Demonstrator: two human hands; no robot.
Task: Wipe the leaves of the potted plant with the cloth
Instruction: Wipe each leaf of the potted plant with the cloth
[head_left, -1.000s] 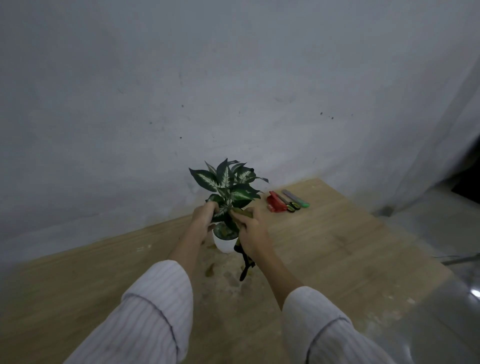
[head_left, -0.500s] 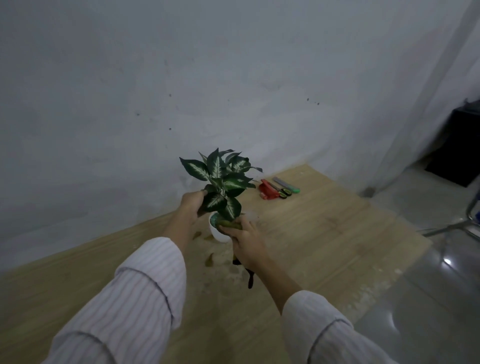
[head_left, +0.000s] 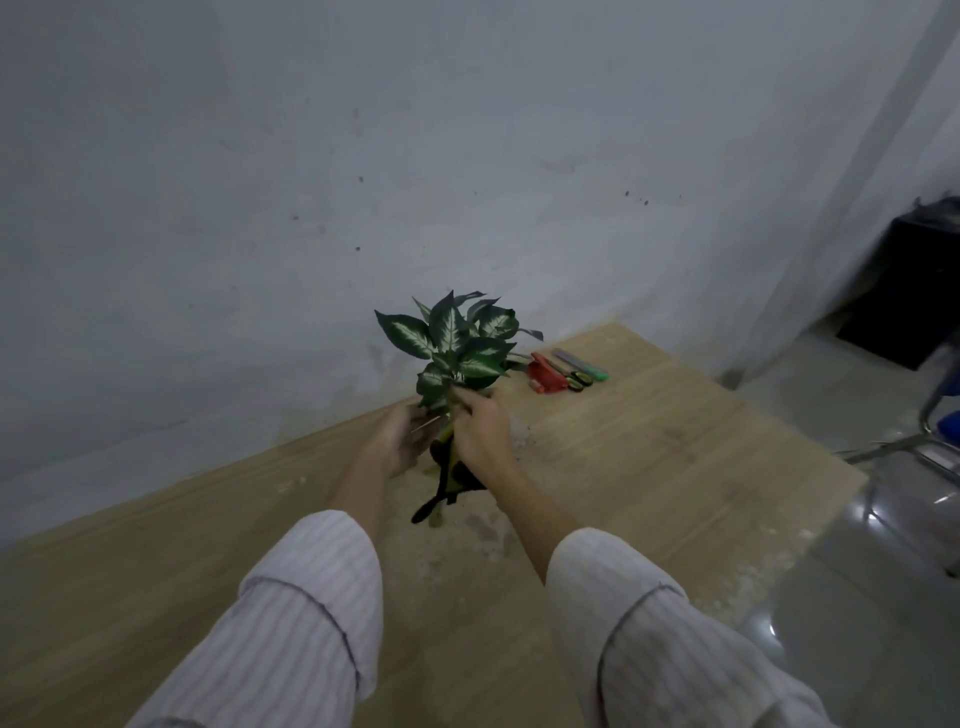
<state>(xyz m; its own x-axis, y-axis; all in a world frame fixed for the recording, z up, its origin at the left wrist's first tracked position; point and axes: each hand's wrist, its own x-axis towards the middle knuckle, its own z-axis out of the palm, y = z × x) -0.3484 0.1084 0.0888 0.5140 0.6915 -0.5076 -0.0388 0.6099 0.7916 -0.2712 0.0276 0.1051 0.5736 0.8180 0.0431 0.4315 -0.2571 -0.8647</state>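
Wooden table (head_left: 649, 467); potted plant (head_left: 457, 348) upright.

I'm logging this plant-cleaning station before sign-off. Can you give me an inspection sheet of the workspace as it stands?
Surface: wooden table, pale scuffed patches near the middle and the right edge.
Job's things: plant with green and white leaves, standing between the hands, its pot hidden; dark cloth hanging under the right hand.
Clutter: red tool, scissors and green-tipped cutter at the far edge by the wall.
Hands: left hand at the lower leaves; right hand shut on the cloth, fingers at a lower leaf.
Cables: nothing seen.
Surroundings: grey wall; black box and metal frame on the floor to the right.
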